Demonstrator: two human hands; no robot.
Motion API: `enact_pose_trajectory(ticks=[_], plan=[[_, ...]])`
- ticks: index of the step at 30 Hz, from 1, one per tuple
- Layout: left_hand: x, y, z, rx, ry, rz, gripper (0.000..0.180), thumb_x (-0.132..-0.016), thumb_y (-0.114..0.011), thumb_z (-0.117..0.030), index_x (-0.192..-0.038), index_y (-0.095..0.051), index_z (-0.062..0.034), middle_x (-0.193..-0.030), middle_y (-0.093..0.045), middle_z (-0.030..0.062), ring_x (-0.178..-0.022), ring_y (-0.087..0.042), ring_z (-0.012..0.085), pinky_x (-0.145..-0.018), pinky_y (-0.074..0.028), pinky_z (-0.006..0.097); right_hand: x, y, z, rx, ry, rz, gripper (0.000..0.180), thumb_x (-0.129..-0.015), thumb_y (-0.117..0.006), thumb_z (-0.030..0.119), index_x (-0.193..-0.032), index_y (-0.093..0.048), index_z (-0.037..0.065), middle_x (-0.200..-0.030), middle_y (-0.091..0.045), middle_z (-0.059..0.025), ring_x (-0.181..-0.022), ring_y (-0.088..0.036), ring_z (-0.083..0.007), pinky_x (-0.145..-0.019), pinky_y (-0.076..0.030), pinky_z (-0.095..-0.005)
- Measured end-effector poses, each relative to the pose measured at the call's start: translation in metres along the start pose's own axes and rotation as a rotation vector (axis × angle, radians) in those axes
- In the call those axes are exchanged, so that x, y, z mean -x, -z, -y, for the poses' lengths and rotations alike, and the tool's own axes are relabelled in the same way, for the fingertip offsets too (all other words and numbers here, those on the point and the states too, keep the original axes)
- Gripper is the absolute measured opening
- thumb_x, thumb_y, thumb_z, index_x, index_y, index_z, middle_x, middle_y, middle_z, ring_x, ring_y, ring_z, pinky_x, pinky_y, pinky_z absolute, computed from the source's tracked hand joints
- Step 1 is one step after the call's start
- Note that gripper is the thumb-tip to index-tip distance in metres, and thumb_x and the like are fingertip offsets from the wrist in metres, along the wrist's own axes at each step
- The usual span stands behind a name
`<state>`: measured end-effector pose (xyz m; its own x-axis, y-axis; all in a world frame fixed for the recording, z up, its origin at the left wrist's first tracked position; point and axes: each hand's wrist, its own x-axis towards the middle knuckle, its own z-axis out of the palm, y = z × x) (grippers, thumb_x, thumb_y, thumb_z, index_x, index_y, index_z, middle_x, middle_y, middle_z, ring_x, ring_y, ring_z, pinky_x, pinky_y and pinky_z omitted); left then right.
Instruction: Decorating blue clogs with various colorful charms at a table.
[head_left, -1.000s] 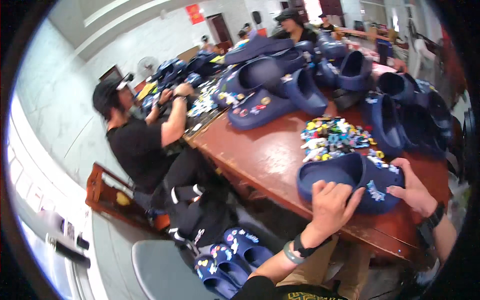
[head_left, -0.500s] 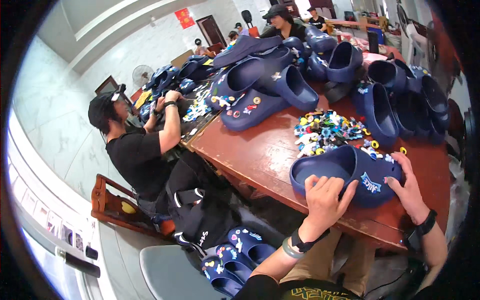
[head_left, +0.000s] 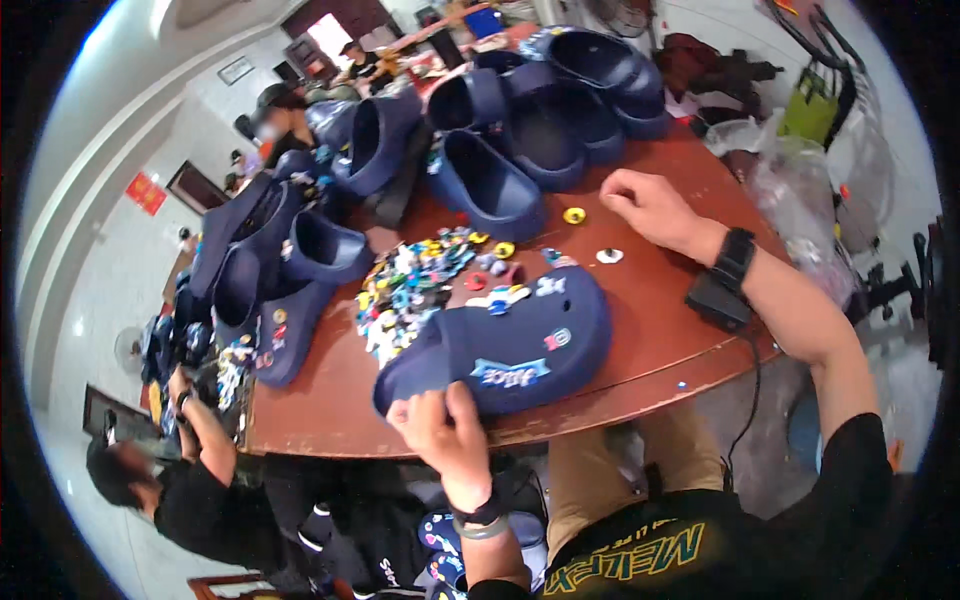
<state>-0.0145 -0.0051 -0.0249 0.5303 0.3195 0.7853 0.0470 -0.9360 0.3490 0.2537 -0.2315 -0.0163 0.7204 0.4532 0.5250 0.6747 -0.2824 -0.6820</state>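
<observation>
A navy clog (head_left: 530, 345) lies near the table's front edge with its toe to the right. A blue-and-white banner charm (head_left: 511, 374), a small pink-and-white charm (head_left: 557, 340) and white charms are on its upper. My left hand (head_left: 440, 430) grips the clog's near side by the heel opening, fingers curled over the rim. Apart from the shoe, my right hand (head_left: 655, 212) is over the table's right part with fingers curled in; whatever they hold is hidden. Near it lie a yellow charm (head_left: 573, 215) and a white round charm (head_left: 609, 256).
Behind the clog spreads a pile of mixed charms (head_left: 410, 285). Several navy clogs (head_left: 490, 185) stand at the table's back, others are heaped at left (head_left: 265, 280). A co-worker (head_left: 190, 500) sits at left. A cable hangs from a black box (head_left: 716, 302) at my right wrist.
My right hand has left the clog's toe and moved out to the right. My left hand stays at the heel end. The view has turned to the right.
</observation>
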Motion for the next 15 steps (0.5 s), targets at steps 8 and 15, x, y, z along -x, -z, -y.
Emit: enact_pose_trajectory(ticks=[8,15], plan=[[0.004,0.001,-0.002,-0.010,-0.058,-0.090,0.026,-0.075,-0.071,-0.006,-0.061,-0.049,-0.0082,-0.061,-0.044,0.0088,-0.064,-0.047,0.0296,-0.068,-0.035,0.041,0.023,0.002,0.014,0.138,0.196,0.223,0.014,-0.083,-0.067,0.014,-0.090,-0.062,0.002,-0.087,-0.061,-0.0131,-0.084,-0.060,-0.0279,-0.076,-0.049,-0.0367],[0.002,0.006,0.003,0.107,-0.061,-0.148,0.036,-0.077,-0.077,-0.013,-0.060,-0.045,-0.0108,-0.056,-0.042,0.0034,-0.054,-0.044,0.0220,-0.067,-0.030,0.036,0.029,-0.002,0.000,0.156,0.057,0.396,0.017,-0.075,-0.068,0.003,-0.087,-0.056,0.001,-0.083,-0.054,-0.0119,-0.078,-0.055,-0.0281,-0.071,-0.044,-0.0363]])
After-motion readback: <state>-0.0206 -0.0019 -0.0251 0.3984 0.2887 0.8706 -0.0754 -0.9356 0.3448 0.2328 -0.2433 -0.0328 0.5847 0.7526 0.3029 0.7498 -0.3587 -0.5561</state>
